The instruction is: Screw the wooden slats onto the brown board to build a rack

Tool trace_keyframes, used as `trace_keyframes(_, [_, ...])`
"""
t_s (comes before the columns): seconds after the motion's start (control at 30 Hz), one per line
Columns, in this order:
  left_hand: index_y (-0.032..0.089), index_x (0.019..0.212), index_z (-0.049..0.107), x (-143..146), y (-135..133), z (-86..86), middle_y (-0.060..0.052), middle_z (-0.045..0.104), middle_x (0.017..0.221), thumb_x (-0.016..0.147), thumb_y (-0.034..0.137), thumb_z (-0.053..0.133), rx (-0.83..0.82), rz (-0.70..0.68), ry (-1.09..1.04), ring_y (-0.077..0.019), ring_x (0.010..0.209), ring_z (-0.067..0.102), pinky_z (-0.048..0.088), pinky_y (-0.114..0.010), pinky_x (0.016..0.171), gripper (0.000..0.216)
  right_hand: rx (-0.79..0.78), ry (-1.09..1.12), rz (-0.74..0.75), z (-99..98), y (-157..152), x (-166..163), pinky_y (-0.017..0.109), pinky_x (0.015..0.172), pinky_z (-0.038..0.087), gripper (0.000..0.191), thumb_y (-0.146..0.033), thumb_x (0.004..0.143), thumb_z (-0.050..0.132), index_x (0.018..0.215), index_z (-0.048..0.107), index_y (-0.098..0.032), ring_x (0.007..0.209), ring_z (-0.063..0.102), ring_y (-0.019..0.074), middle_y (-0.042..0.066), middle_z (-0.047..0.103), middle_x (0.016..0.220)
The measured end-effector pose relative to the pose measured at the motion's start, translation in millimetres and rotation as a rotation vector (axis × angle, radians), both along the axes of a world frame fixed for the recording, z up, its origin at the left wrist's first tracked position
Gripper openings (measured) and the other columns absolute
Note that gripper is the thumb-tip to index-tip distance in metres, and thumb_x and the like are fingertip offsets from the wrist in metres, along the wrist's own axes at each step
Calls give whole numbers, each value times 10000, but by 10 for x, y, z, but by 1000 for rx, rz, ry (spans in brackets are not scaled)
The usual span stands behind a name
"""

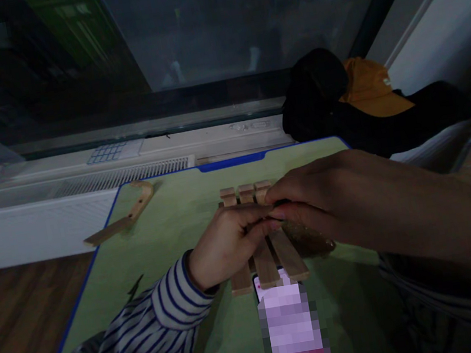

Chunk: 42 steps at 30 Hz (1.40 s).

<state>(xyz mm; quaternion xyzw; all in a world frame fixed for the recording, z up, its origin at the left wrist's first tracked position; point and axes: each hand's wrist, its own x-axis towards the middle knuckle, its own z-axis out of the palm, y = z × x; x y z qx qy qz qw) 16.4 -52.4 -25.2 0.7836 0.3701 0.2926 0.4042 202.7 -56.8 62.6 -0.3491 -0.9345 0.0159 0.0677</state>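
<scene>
A small rack of three parallel wooden slats (pixel 271 260) lies on the green table (pixel 168 235). My left hand (pixel 228 243), in a striped sleeve, rests on the slats with its fingers curled. My right hand (pixel 328 197) reaches across from the right, its fingertips pinched together against those of my left hand, over the slats. What the fingers pinch is hidden. A brownish, rough-looking piece (pixel 310 240) lies under my right hand beside the slats.
A curved wooden piece (pixel 123 218) lies at the table's far left corner. A pixelated pink phone (pixel 292 322) sits near the front edge. A dark bag and an orange cap (pixel 371 89) lie beyond the table's right. A radiator (pixel 62 186) and window lie behind.
</scene>
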Motion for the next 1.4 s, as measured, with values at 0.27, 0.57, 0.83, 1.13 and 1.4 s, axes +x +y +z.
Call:
trace_keyframes(0.27, [195, 964, 687, -1, 4, 6, -29, 723, 912, 882, 217, 524, 12, -10, 10, -160, 822, 669, 526, -273, 732, 185, -55, 27, 4, 22, 26, -9, 252, 568, 408, 170, -243, 881, 505, 1033, 580, -257, 690, 621, 145, -24, 672, 867])
trace_keyframes(0.57, [176, 882, 679, 13, -38, 35, -23, 719, 833, 875, 264, 541, 54, 41, 78, -157, 776, 666, 511, -253, 678, 164, -113, 71, 57, 40, -21, 28, 296, 710, 461, 226, -225, 908, 453, 1089, 588, -239, 769, 636, 161, 20, 678, 955])
trace_keyframes(0.83, [191, 843, 675, 25, -82, 49, 13, 697, 739, 786, 314, 659, 244, 239, 113, -149, 682, 628, 462, -259, 635, 136, -25, 11, 49, -15, -38, 49, 344, 741, 463, 294, -187, 891, 462, 1167, 556, -228, 836, 634, 187, 41, 638, 1139])
trace_keyframes(1.13, [195, 848, 678, 11, -65, 55, 31, 692, 740, 809, 259, 640, 238, 181, 83, -121, 670, 625, 466, -236, 649, 84, -72, 35, 30, 125, -67, 4, 309, 591, 435, 229, -197, 888, 424, 851, 644, -251, 690, 626, 171, -8, 698, 838])
trace_keyframes(1.4, [195, 805, 686, -32, -35, 53, 27, 705, 765, 816, 213, 629, 216, 122, 48, -110, 663, 626, 483, -216, 664, 61, -22, 58, 21, 27, -78, -13, 329, 670, 414, 235, -235, 917, 405, 1016, 618, -226, 815, 613, 207, 42, 682, 949])
